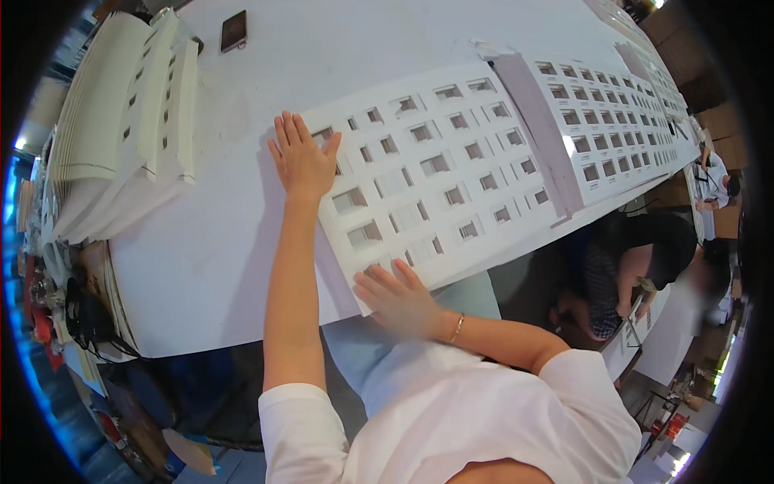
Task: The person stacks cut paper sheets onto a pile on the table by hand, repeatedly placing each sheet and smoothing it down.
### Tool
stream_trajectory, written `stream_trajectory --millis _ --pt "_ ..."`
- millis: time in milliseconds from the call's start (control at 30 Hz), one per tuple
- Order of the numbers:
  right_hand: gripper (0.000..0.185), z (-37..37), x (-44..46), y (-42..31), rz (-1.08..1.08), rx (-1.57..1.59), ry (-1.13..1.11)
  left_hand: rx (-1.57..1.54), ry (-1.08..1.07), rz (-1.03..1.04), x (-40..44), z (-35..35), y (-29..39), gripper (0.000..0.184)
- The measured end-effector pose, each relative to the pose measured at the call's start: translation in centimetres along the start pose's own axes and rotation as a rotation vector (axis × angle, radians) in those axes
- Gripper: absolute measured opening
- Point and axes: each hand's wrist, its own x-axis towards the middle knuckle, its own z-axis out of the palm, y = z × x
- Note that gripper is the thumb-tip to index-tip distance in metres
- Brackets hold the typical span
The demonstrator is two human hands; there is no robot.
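Note:
A stack of white boards with rows of rectangular cut-outs [419, 165] lies tilted on the white table. My left hand [305, 157] rests palm down on its upper left edge, fingers stretched and thumb apart. Near the board's lower left corner, by the table's front edge, my right hand [399, 300] lies on it with fingers spread; part of this hand is blurred. Neither hand grips anything. The board's windows differ in size, and inner walls show through several of them.
More cut-out boards [601, 121] lie to the right. Folded white sheets [133, 121] stand at the left of the table [210, 266]. A dark phone [234, 31] lies at the back. Beyond the front edge at right, a person [645, 258] bends over; another person [713, 181] is farther off.

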Motion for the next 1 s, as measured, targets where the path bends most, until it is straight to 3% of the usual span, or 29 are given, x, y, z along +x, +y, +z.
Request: stream_trajectory --millis 267,367,467,567,667,700,767,900,1000 --pt "0.076 0.6 0.1 0.2 -0.012 0.016 -0.083 -0.004 -0.003 -0.002 -0.6 -1.0 0.1 0.091" --pt "0.074 0.0 0.3 0.1 -0.016 0.017 -0.12 -0.185 0.012 -0.041 -5.1 -2.1 1.7 0.09" --pt "0.073 -0.6 0.4 -0.1 -0.011 0.033 -0.048 -0.173 0.048 0.001 -11.2 -2.3 3.0 0.089" --pt "0.061 -3.1 1.1 -0.4 0.015 0.164 0.013 -0.153 0.055 -0.019 -12.3 -2.0 3.3 0.089" --pt "0.042 -5.0 1.4 1.1 -0.002 0.497 0.145 -0.097 0.037 -0.033 -12.2 -1.6 3.1 0.093" --pt "0.035 -5.0 2.2 2.2 0.125 0.514 0.301 -0.087 0.054 -0.046 -11.9 -1.4 3.1 0.092" --pt "0.026 -6.5 4.8 7.1 0.147 0.268 0.536 -0.061 0.06 -0.048 -12.1 -1.0 3.1 0.091" --pt "0.017 -9.1 11.6 16.8 0.308 -0.033 0.703 -0.077 0.05 -0.046 -12.2 -1.8 3.5 0.09" --pt "0.012 -8.7 14.2 21.4 0.22 -0.226 0.584 -0.086 0.061 -0.05 -12.4 -2.0 3.4 0.089"
